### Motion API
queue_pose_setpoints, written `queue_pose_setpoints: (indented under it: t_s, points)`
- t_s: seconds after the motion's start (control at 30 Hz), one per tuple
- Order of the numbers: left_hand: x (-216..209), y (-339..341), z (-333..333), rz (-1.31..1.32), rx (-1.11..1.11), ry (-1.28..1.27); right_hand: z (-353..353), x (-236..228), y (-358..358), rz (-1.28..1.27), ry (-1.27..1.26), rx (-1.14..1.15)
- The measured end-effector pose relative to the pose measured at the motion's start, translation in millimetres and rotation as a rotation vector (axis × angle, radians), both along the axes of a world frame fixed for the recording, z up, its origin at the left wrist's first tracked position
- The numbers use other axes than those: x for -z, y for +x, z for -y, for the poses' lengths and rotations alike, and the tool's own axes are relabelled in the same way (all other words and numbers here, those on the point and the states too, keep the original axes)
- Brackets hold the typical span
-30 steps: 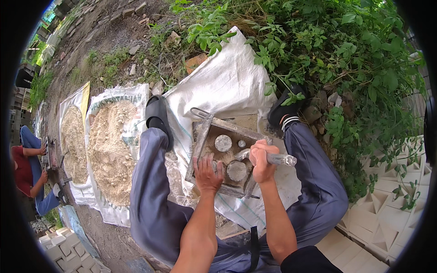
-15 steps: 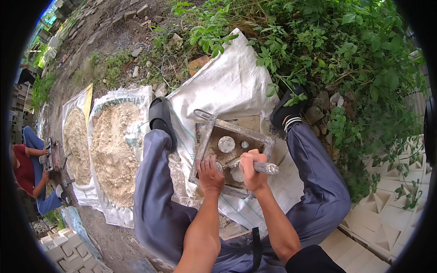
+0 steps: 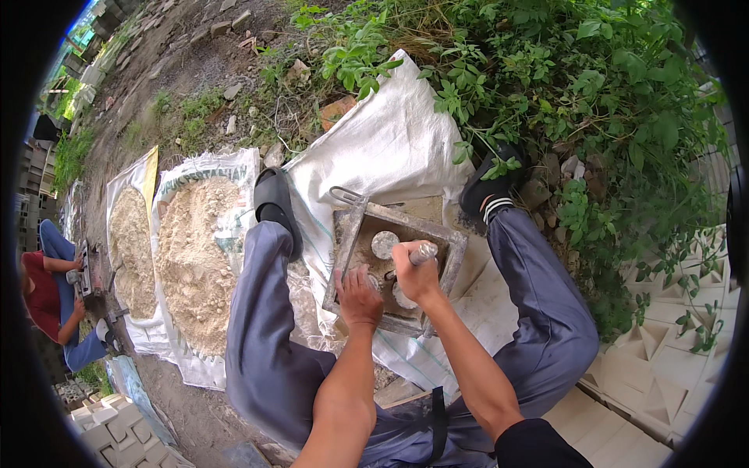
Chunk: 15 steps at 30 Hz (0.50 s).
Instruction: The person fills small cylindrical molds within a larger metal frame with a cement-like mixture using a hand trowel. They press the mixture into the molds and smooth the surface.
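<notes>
A square mould frame (image 3: pixel 413 221), crusted with grey material, lies between my legs on a white woven sack (image 3: pixel 382 148). A wire loop (image 3: pixel 347 193) sticks out at its far left corner. Inside it sits a pale round disc (image 3: pixel 384 244), with another disc (image 3: pixel 403 297) partly hidden near my right wrist. My left hand (image 3: pixel 360 298) rests with fingers stretched out over the frame's left side. Above the mould, my right hand (image 3: pixel 416 277) is wrapped round a hand tool with a thick cylindrical handle (image 3: pixel 424 253); its working end is hidden by my hand.
Sacks on the left bear heaps of pale sandy powder (image 3: pixel 199 257). Another person (image 3: pixel 47 288) in a red shirt sits at far left. Leafy plants (image 3: pixel 562 101) grow on the far right, above pale patterned blocks (image 3: pixel 663 366). Similar blocks (image 3: pixel 121 429) lie lower left.
My right hand has moved left and farther over the mould, and the tool's handle has swung from pointing right to pointing up. My left hand stays nearly in place.
</notes>
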<state>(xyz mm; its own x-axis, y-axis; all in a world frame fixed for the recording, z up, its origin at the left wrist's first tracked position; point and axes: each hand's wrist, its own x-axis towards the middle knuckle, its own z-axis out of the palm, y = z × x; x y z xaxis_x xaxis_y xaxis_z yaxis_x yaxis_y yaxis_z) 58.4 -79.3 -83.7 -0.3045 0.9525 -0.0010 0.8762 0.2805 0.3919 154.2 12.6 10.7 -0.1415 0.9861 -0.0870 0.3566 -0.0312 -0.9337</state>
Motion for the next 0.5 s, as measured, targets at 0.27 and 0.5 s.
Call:
queue_pose_setpoints:
  t_s: [0.27,0.5]
  points:
    - [5,2,2,-0.012,0.002,0.009,-16,-7,-16,0.089,-0.006,-0.13]
    - [-3,0,1,0.019,-0.018,0.034,12,-1,15,-0.098,0.369,-0.11]
